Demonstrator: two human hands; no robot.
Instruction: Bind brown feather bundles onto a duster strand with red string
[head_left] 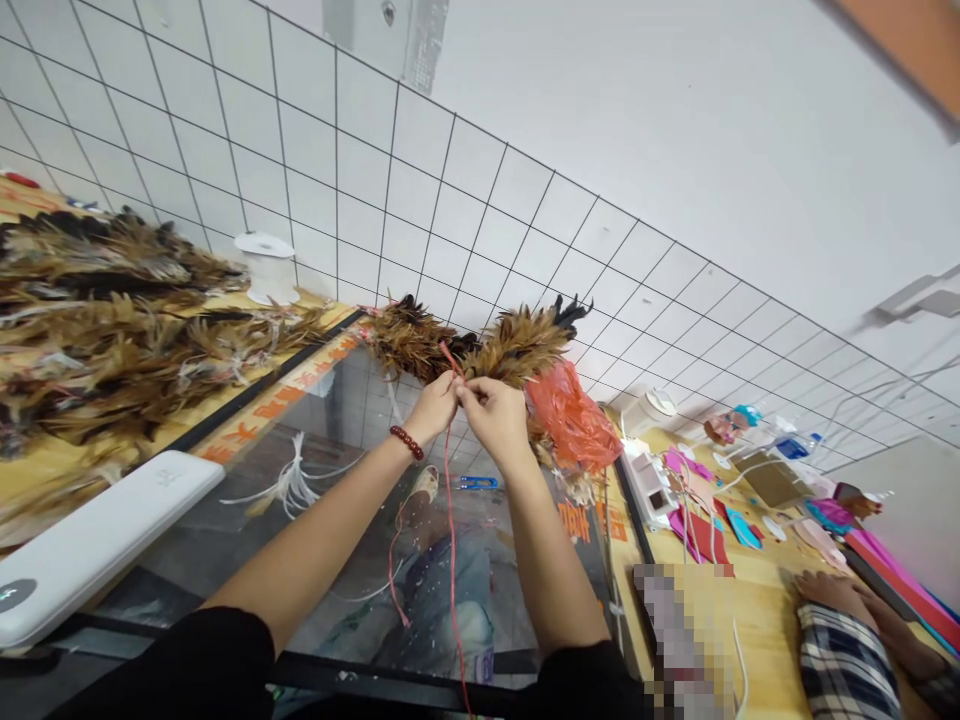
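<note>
My left hand (433, 408), with a dark red bead bracelet at the wrist, pinches a red string (451, 500) above the glass tabletop (352, 570). Fingertips of my right hand (496, 415) are closed on the same string, close against the left ones. One end sticks up past my fingers; a long length hangs down toward me. Just behind my hands lie brown and black feather bundles (521, 342). Whether my fingers also touch the feathers I cannot tell. Blue thread snips (478, 482) rest on the glass beyond my right forearm, and white strings (295, 478) fan out at left.
More feather strands (150, 360) cover the left table, beside a white spool (268, 270) and a white power bank (105, 545). A red plastic bag (574, 415) sits right of the feathers. At far right rests another person's hand (832, 592). Wire grid (337, 150) stands behind.
</note>
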